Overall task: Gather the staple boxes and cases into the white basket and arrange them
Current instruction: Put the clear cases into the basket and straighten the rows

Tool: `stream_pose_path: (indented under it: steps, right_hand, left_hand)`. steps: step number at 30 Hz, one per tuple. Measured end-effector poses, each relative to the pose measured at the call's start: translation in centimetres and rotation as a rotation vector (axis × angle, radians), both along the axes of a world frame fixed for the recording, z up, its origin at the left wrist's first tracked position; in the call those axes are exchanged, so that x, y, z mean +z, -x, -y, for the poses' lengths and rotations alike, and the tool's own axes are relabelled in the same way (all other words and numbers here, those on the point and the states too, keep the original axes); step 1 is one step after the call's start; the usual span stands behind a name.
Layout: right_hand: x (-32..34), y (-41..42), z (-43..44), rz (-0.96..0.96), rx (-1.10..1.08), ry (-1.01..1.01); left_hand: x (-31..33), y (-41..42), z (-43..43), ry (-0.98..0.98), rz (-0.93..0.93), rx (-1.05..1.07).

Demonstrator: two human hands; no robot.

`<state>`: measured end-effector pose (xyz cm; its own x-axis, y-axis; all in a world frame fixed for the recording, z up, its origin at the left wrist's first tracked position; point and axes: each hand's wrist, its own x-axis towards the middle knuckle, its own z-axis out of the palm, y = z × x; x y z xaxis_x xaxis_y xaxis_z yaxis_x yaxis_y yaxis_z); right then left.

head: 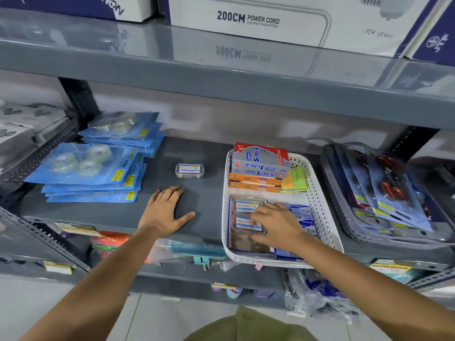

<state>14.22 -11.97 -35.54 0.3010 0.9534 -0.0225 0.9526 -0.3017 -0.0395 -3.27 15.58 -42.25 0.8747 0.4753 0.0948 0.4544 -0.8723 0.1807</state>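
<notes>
The white basket (317, 190) sits on the grey shelf, right of centre. At its back lie silver and red staple boxes (261, 161) on orange boxes (254, 183), beside yellow-green sticky notes (296, 179). In its front half are clear plastic cases (246, 205) and small blue boxes (301, 210). My right hand (275, 222) is inside the basket, fingers curled on the nearer clear case (242, 223). One more clear case (189, 170) stands alone on the shelf left of the basket. My left hand (166, 210) lies flat and open on the shelf, just in front of that case.
Stacks of blue tape packs (93, 166) fill the shelf's left part. A grey basket of scissor packs (384, 193) stands right of the white basket. Large cartons (270, 18) sit on the shelf above, whose front edge overhangs. More goods lie on the shelf below.
</notes>
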Motion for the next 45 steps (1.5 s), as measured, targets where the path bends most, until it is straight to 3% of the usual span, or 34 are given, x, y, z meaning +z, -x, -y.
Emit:
stream_pose_path:
  steps: [10,22,29,33,37,39,42,45]
  right_hand:
    - [6.2,-1.0,-10.4,-0.147,0.006,-0.323]
    - [1.0,-1.3,-23.1,-0.099,0.027,0.144]
    - [0.2,-1.2,-23.8,-0.185,0.028,0.045]
    - [2.2,-1.4,-22.7,-0.514,-0.063,-0.031]
    - [5.2,-1.2,-19.7,-1.251,-0.230,0.084]
    - [6.5,-1.1,-17.7,-1.500,-0.214,0.175]
    - [8.2,-0.6,-14.9,-1.700,-0.135,0.243]
    - [9.5,0.0,-12.7,-1.745,-0.094,0.242]
  left_hand:
    - [-0.8,-0.5,-0.3,-0.074,-0.106,0.057]
    - [-1.1,-0.8,-0.8,-0.059,-0.178,0.051]
    - [-0.9,-0.7,-0.7,-0.046,-0.194,0.051]
    - [-0.9,-0.7,-0.8,-0.057,-0.207,0.056]
    - [-0.7,-0.8,-0.7,-0.057,-0.231,0.053]
    - [-0.5,-0.7,-0.6,-0.055,-0.229,0.051]
    - [-0.4,-0.6,-0.5,-0.057,-0.225,0.051]
    - [-0.3,-0.6,-0.5,-0.054,-0.229,0.052]
